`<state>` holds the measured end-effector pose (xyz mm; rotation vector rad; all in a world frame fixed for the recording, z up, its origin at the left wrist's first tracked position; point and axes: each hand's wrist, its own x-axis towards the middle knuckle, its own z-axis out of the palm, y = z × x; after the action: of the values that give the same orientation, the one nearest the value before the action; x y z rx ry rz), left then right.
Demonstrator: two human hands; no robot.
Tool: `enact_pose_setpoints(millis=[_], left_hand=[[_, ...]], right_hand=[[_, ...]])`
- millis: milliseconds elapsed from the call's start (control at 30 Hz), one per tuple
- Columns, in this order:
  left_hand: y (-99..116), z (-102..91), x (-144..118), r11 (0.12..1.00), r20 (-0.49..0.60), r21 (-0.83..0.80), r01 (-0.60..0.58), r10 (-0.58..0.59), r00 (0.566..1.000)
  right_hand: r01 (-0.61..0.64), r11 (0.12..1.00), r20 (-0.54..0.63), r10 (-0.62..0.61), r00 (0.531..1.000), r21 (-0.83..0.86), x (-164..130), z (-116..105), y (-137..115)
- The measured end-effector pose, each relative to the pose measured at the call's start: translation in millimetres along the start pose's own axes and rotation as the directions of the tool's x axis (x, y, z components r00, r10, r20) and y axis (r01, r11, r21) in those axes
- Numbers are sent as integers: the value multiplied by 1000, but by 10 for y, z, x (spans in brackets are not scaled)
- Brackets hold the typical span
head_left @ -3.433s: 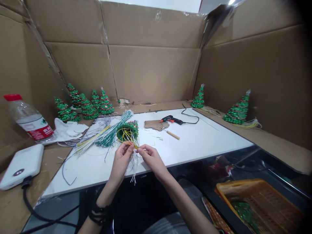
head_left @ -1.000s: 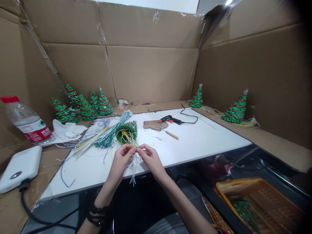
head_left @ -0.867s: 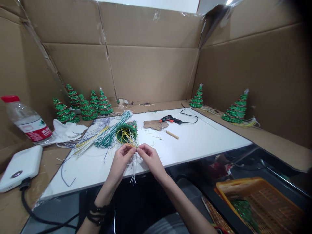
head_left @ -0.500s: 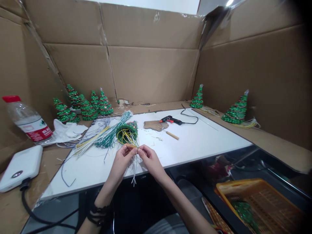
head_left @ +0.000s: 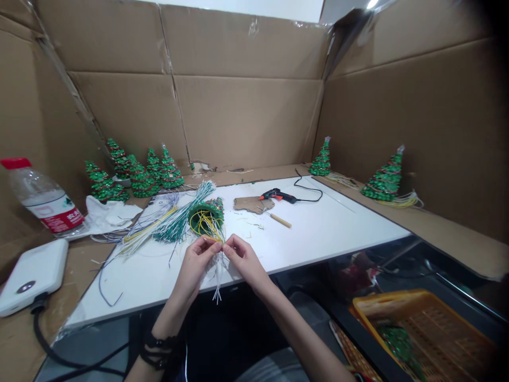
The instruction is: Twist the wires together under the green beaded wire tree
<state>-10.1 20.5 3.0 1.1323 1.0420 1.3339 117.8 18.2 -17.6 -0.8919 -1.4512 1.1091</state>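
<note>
A small green Christmas tree [head_left: 217,208] lies on its side on the white board [head_left: 318,225], its hollow base facing me. Yellow and white wires [head_left: 213,227] come out of that base toward my fingers. My left hand [head_left: 199,258] pinches the wires between thumb and forefinger. Right against it, my right hand [head_left: 242,260] pinches the same bunch, the fingertips of both hands nearly touching. Loose white wire ends [head_left: 217,286] hang below the hands past the board's front edge. Exactly which strands each hand grips is hidden by the fingers.
Bundles of green-white wires [head_left: 181,217] lie left of the tree. Behind are a glue gun [head_left: 278,195], a cardboard scrap [head_left: 248,204] and a wooden-handled tool [head_left: 280,220]. Finished trees [head_left: 143,178] stand back left. A bottle [head_left: 47,204], a power bank [head_left: 34,276] and a yellow basket [head_left: 417,302] flank me.
Both hands stay at the wire bunch with barely any finger movement. The whole view has shifted very slightly; the tree and tools lie as before.
</note>
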Motion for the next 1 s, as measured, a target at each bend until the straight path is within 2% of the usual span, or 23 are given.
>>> enact_pose_setpoints(millis=[167,333,467,600,767,1000], left_hand=[[-7,10,-1,999,-9,34,-11,11,1000],[5,36,-23,998,12,63,6,-7,1000],[6,23,-44,999,75,24,32,-34,997],[-5,-1,-53,999,122,-47,20,-14,992],[0,-1,-42,994,17,-113,6,-4,1000],[-29,4,-6,987,-70,-158,5,-16,997]], right_hand=[[-25,1000,13,25,1000,6,-13,3,-31],[-75,987,15,73,997,139,-24,-7,-96],[-137,960,19,137,990,245,-30,-36,-111],[-157,939,16,160,987,307,-30,-52,-110],[-162,935,9,168,986,314,-23,-46,-112],[-171,925,19,176,984,340,-24,-53,-127]])
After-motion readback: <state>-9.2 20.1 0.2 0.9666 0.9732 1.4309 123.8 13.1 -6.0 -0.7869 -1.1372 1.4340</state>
